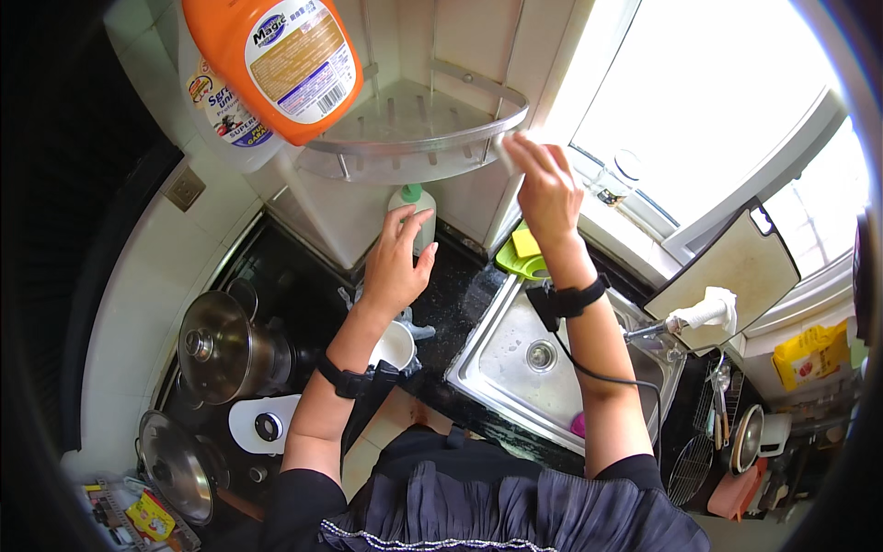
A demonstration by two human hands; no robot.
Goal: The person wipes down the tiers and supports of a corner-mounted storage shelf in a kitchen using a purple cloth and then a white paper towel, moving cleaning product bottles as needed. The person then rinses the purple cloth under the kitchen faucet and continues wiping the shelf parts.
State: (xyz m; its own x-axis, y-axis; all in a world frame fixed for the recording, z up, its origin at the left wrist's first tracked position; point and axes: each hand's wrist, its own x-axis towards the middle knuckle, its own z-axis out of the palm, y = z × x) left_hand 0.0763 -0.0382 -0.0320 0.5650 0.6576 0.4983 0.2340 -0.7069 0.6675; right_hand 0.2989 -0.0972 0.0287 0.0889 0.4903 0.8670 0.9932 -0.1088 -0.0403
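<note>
My right hand (pixel 552 186) pinches a blurred white cloth (pixel 509 155) against or close beside the right end of a metal corner shelf (pixel 421 146). My left hand (pixel 399 265) is lower, with its fingers apart and nothing in it. Behind those fingers stands a pale pump bottle (pixel 419 224) with a green top; whether they touch it cannot be told. An orange bottle (pixel 276 69) and a clear spray-type bottle (pixel 231 117), both labelled, are at the shelf's left end. The shelf's base has slots and carries a raised metal rail.
A steel sink (pixel 524 386) lies below my right arm, with a yellow sponge (pixel 526 243) on a green holder (pixel 514 261). Lidded pots (pixel 217 345) stand at left. A white bowl (pixel 394 347) sits beneath my left forearm. A cutting board (pixel 731 276) leans by the window.
</note>
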